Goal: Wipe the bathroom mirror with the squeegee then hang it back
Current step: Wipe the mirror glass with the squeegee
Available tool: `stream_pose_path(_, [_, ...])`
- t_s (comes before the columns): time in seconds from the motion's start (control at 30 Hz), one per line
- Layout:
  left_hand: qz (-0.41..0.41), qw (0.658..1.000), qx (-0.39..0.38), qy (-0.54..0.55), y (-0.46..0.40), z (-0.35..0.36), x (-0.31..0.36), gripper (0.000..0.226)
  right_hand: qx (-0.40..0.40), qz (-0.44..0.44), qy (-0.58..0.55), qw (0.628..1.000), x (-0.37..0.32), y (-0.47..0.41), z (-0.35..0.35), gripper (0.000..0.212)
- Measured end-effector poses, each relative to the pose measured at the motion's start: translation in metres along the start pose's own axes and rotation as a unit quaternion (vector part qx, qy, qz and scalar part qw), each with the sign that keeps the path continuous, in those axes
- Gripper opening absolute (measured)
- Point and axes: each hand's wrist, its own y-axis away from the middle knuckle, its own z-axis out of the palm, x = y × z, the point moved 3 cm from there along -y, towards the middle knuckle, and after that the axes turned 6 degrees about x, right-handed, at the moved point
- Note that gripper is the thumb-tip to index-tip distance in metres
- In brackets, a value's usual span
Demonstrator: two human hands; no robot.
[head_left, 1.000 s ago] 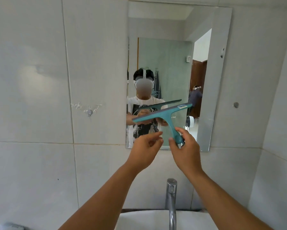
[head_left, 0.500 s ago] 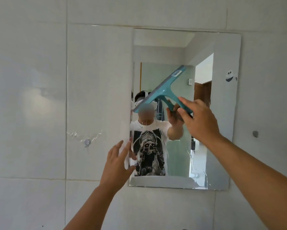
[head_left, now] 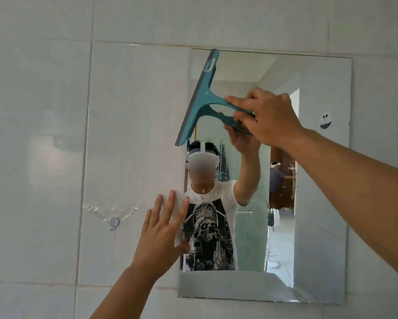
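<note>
While the fingers [head_left: 240, 104] of the right hand [head_left: 268, 117] are clenched around the handle of the teal squeegee [head_left: 203, 100], the tool stands against the mirror [head_left: 320, 203] in the upper centre of the frame. Its blade runs steeply, top end at the mirror's upper left corner, lower end tilted left past the mirror's left edge. The handle projects rightward into the grasp, and the right forearm enters from the right edge of the frame.

Left hand [head_left: 161, 236]: fingers released and spread, palm forward, set at the mirror's left edge in the lower centre of the frame. Whether it presses on the surface cannot be told.

Mirror: frameless, rectangular, fixed to a pale tiled wall [head_left: 43, 134]. It reflects a person in a white printed T-shirt with an arm raised. A small round sticker [head_left: 325, 119] sits near its upper right side.

Wall, left of the mirror: a small hook [head_left: 114, 223] under clear tape residue, bare, well apart from the squeegee
</note>
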Motion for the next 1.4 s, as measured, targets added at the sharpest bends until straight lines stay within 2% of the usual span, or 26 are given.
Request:
stream_pose_path(0.4, [-0.006, 1.000, -0.012, -0.020, -0.003, 0.000, -0.001, 0.129, -0.043, -0.030, 0.035, 0.998, 0.011, -0.046, -0.001, 0.040])
stream_pose_path(0.6, [-0.012, 1.000, -0.016, -0.024, -0.004, 0.000, -0.003, 0.127, -0.074, -0.042, 0.058, 0.995, 0.008, -0.060, 0.000, 0.041])
stream_pose_path(0.9, [-0.008, 0.999, -0.023, -0.031, -0.003, -0.001, -0.002, 0.127, -0.086, -0.021, 0.035, 0.995, 0.014, -0.054, 0.004, 0.043])
stream_pose_path(1.13, [-0.004, 1.000, -0.013, -0.023, -0.002, -0.001, -0.004, 0.127, -0.094, 0.014, 0.041, 0.995, 0.048, -0.040, -0.007, 0.044])
stream_pose_path(1.4, [-0.003, 1.000, -0.012, -0.022, -0.002, 0.001, -0.006, 0.128, -0.115, 0.013, 0.045, 0.992, 0.056, -0.042, -0.016, 0.044])
